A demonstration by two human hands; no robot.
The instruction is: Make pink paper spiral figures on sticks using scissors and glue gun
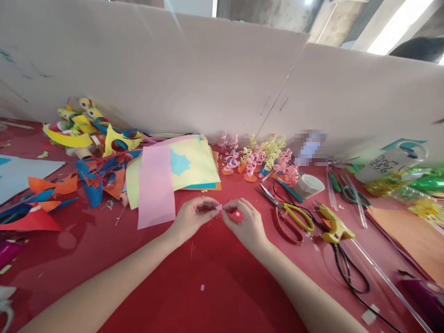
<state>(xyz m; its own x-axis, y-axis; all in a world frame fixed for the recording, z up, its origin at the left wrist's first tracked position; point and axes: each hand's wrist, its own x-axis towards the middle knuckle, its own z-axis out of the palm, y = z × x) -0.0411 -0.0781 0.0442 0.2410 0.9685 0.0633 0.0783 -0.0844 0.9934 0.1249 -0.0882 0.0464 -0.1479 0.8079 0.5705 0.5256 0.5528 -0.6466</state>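
Over the red table (194,296), my left hand (194,216) pinches a tiny pink paper piece (218,207) between thumb and fingertips. My right hand (245,224) meets it from the other side, thumb and forefinger pinched at the piece's right edge. How the paper is folded or rolled is too small to tell. A pink paper strip (157,189) lies over yellow sheets (196,164) just left of my left hand. Scissors (287,217) with red and yellow handles rest open to the right of my right hand.
Curly pink and yellow paper ornaments (255,162) stand by the white partition (208,78). To the right are a paper cup (310,186), a yellow glue gun (335,224) with a black cord, and orange sheets (409,236). Coloured paper cutouts (93,185) crowd the left.
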